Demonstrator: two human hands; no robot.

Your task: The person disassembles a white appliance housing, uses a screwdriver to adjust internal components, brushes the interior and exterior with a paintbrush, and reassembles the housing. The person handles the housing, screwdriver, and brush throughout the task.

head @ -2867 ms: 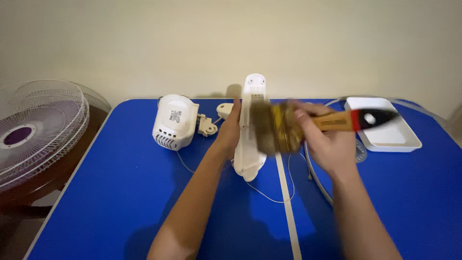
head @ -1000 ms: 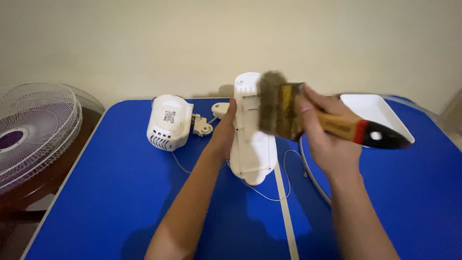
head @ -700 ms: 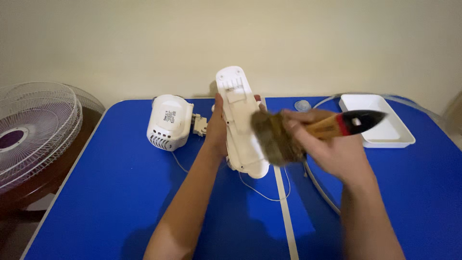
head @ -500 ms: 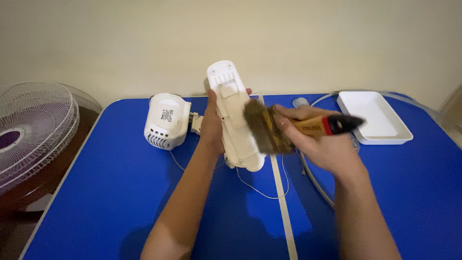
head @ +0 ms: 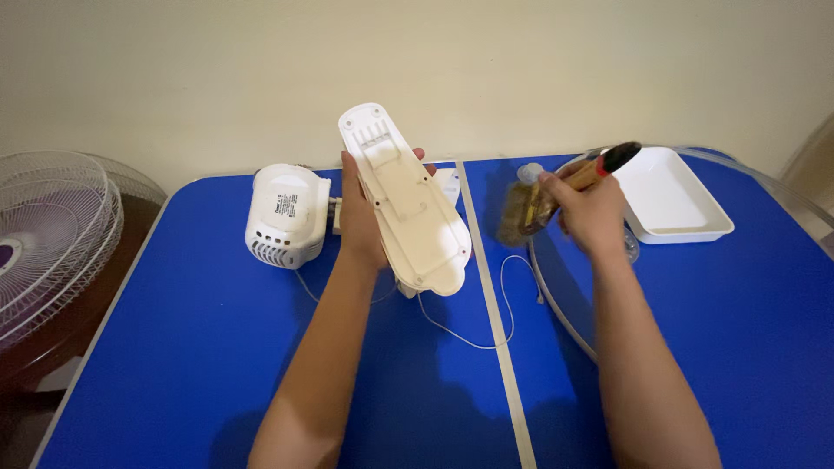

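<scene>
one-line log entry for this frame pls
left hand: holds white fan base panel tilted up | right hand: grips paintbrush, off panel | white motor housing on blue table

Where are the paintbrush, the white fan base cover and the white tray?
paintbrush (head: 525,213), head view, on the bristles.
white fan base cover (head: 413,208), head view, mid inner face.
white tray (head: 673,201), head view, bare floor.

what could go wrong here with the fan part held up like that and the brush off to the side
The left hand alone holds the white fan housing panel tilted above the table; it could slip. Its thin cord trails loose and might snag. The right hand swings the paintbrush near the white tray and could knock it.
</scene>
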